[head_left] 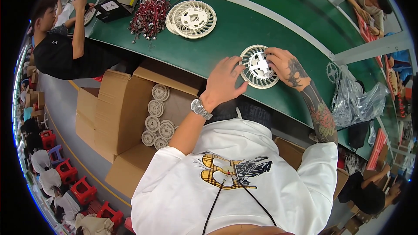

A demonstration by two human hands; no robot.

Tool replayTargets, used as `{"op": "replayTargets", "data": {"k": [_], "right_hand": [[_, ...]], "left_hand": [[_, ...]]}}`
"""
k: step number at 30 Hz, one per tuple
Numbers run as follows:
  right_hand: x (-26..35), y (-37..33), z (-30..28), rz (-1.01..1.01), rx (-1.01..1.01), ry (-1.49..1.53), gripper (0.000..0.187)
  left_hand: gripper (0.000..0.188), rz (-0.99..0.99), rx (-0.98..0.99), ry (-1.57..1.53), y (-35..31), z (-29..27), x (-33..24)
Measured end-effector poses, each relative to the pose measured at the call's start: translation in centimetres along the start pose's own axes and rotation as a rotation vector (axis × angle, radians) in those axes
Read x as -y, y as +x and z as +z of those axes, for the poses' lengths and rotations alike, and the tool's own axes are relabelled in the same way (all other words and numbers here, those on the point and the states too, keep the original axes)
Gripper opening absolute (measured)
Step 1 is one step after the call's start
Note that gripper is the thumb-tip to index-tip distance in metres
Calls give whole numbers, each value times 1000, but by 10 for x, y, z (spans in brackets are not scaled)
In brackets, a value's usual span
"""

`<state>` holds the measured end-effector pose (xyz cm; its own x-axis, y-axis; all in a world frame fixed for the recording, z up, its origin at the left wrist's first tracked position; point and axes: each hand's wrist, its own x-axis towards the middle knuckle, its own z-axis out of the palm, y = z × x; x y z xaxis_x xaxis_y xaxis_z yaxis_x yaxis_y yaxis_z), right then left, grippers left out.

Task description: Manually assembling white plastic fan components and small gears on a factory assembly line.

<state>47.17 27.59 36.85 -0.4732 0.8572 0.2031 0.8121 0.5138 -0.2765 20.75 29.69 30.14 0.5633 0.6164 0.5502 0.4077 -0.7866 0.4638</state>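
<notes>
A white round slotted plastic cover (pixel 254 81) lies on the green bench near its front edge. A shiny silver cross-shaped piece (pixel 261 65) sits in its middle. My left hand (pixel 224 79), with a metal watch at the wrist, is at the cover's left rim. Its fingers are spread, the thumb standing apart, and nothing is held in it. From the right, my right hand (pixel 285 66) reaches over the rim with bent fingers. Its fingertips gather beside the silver piece; whatever they pinch is hidden.
More slotted covers (pixel 193 19) lie stacked beside a heap of red and black wires (pixel 150 16). Left of me, an open cardboard box (pixel 117 113) holds several white round parts (pixel 155 108). Clear plastic bags (pixel 359 95) hang at right. A co-worker (pixel 61 45) works at far left.
</notes>
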Motion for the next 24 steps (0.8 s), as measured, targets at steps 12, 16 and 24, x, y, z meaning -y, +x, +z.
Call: {"op": "replayTargets", "data": {"k": [12,16,24], "right_hand": [[3,-6,7,20,-14,-12,20],[1,-7,12,-2,-46,-22,21],[7,-6,3,51,-59,-49,23]], "left_hand": [[49,-8,10,24,-1,1,-1],[51,-8,11,24,0,1,0],[52,-10,14,35,-2,2,1]]}}
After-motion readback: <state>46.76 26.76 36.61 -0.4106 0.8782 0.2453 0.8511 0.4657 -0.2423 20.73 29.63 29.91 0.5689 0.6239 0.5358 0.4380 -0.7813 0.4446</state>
